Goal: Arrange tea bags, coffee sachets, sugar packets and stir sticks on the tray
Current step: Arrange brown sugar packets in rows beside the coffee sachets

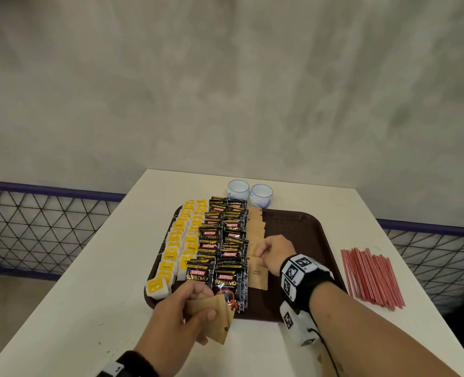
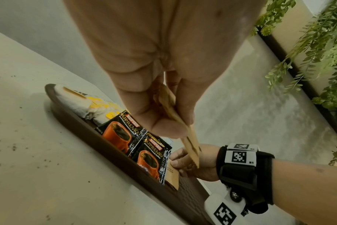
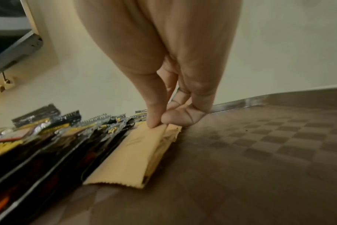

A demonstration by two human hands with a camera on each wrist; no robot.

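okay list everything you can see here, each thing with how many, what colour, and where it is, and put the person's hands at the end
tray: one, dark brown, on the table.
table: one, white.
tea bags: many, white with yellow tags, two rows at the tray's left.
coffee sachets: many, black, two overlapping rows beside the tea bags.
sugar packets: several, tan, one row right of the coffee.
stir sticks: a bundle, red and white, on the table right of the tray.
cups: two, white with blue marks, behind the tray.
left hand: holds a spare stack of sugar packets near the tray's front edge.
right hand: pinches a sugar packet lying in the row.
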